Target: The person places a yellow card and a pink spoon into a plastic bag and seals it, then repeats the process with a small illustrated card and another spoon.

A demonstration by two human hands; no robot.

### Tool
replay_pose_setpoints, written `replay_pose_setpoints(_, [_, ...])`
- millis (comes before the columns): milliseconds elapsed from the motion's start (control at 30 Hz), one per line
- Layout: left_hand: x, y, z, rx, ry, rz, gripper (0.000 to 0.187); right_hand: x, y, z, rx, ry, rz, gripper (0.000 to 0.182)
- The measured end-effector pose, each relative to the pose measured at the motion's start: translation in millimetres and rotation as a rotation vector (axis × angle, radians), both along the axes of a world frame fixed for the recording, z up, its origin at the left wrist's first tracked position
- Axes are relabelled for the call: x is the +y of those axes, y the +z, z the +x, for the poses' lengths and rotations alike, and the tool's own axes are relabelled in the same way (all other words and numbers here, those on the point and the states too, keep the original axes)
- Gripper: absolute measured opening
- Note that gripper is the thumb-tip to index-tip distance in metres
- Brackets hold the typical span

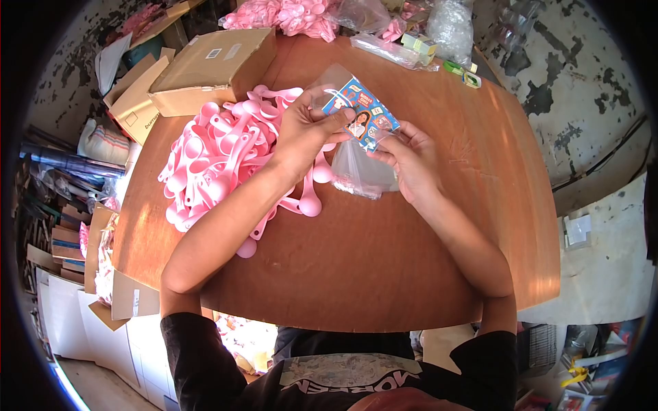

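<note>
Between both hands, above the table, is a blue printed card (369, 113) with a cartoon figure and small pictures on it. My left hand (306, 127) pinches its left side, thumb across the front. My right hand (410, 156) grips the lower right corner between thumb and fingers. Clear plastic shows at the card's upper left edge. Just below the card lies a clear plastic bag (367, 168), partly hidden by the card and my right fingers. A heap of pink plastic scoops (219, 154) spreads under and beside my left forearm, with several loose ones near the bag.
A closed cardboard box (212, 65) stands at the table's back left, behind the scoops. More pink items (295, 17) and clear plastic packaging (394, 51) line the far edge. A green tape dispenser (462, 72) sits back right. The wooden table (466, 205) has a curved front edge near my body.
</note>
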State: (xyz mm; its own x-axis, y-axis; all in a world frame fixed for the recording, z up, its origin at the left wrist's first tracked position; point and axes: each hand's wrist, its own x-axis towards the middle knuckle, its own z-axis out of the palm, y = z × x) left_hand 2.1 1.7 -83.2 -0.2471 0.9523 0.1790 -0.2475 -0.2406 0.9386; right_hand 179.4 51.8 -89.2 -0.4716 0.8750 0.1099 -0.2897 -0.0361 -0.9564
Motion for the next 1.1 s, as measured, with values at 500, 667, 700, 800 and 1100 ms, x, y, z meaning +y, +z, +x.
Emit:
replay_pose_setpoints(500, [-13.7,3.0,15.4,-0.415,-0.435,0.11,0.038,-30.8,-9.4,-8.9,0.076,0.111,-0.042,0.012])
replay_pose_setpoints(667, [-13.3,4.3,11.8,-0.576,-0.481,0.063,0.036,-38.9,3.0,-11.2,0.089,0.067,-0.008,0.01])
replay_pose_setpoints(700, [-13.7,4.7,12.3,-0.574,-0.482,0.064,0.036,-39.1,3.1,-11.1,0.072,0.051,0.006,0.01])
replay_pose_setpoints(800, [-16.6,4.8,14.2,-0.469,-0.494,0.05,0.035,-36.8,-4.0,-9.9,0.069,0.037,0.017,0.008])
replay_pose_setpoints(1100, [-19.8,4.7,18.8,-0.291,-0.527,0.042,0.036,-35.0,1.9,-2.9,-0.113,0.039,-0.044,0.013])
